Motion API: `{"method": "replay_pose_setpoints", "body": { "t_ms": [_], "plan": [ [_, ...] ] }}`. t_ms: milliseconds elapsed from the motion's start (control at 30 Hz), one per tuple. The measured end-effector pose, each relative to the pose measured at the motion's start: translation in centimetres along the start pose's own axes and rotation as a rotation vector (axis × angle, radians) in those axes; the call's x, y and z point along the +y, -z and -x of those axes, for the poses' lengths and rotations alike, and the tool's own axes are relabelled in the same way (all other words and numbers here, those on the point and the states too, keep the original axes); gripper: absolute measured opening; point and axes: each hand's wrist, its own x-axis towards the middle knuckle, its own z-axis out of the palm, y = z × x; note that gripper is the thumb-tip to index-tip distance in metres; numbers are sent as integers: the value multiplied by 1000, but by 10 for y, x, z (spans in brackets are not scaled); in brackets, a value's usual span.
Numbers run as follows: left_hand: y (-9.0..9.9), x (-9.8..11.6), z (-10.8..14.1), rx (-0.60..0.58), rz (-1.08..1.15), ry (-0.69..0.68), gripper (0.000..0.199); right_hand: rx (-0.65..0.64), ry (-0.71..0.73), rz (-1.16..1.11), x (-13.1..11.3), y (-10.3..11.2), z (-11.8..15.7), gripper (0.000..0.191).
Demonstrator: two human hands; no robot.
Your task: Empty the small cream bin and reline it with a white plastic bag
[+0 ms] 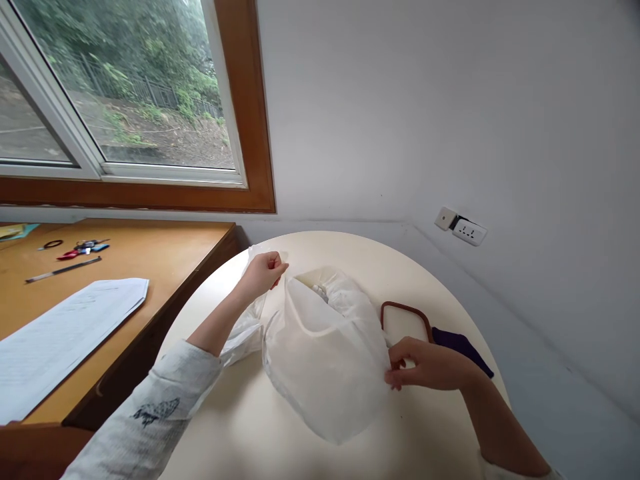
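Note:
A piece of sheer white fabric point(325, 363) lies bunched on the round table, its far part folded up around a small pale opening. My left hand point(265, 272) is raised just beyond its left edge, fingers closed in a pinch; whatever they hold is too small to make out. At the fabric's right edge, my right hand point(417, 365) has its thumb and fingers curled together on the cloth. Beneath my left forearm a crumpled clear plastic bag point(245, 340) rests on the table.
Right of the fabric are a reddish-brown rounded frame point(406, 307) and a dark purple cloth point(463, 350). The cream round table point(320, 243) stands against the wall by a socket point(470, 231). On the wooden desk point(165, 247) at left are papers point(75, 333), a pen point(63, 270) and keys point(85, 248).

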Motion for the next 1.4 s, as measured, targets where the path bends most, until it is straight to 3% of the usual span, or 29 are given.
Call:
{"method": "replay_pose_setpoints", "body": {
  "t_ms": [67,133,200,267,400,533,667,800,900,1033,1267,1400],
  "plan": [
    [4,5,5,52,-67,-25,32,71,-36,24,-3,8,-2,20],
    [10,12,13,95,-147,-28,36,264,-54,-11,-6,18,-8,23],
    [15,17,24,11,-220,42,43,483,-76,-99,-8,27,-19,33],
    [18,19,37,-167,-253,154,49,592,-116,-208,-9,33,-36,42],
    [13,15,65,-464,-121,257,49,504,-140,-268,-10,31,-69,48],
    [-1,8,82,-582,286,271,43,524,-85,-260,-15,19,-87,43],
    [-14,-3,85,-531,649,271,38,585,-15,-337,-16,10,-90,41],
    [-17,-11,83,-528,738,253,36,717,51,-295,-4,11,-88,41],
    [-13,-13,84,-534,647,218,35,867,60,-226,11,17,-85,40],
    [-5,-14,89,-508,365,179,36,1033,4,-55,32,26,-82,41],
    [13,-18,92,-506,10,244,34,906,-103,109,51,26,-78,36],
    [18,-6,98,-347,-59,164,30,1028,-68,3,35,23,-69,26]
  ]
}}
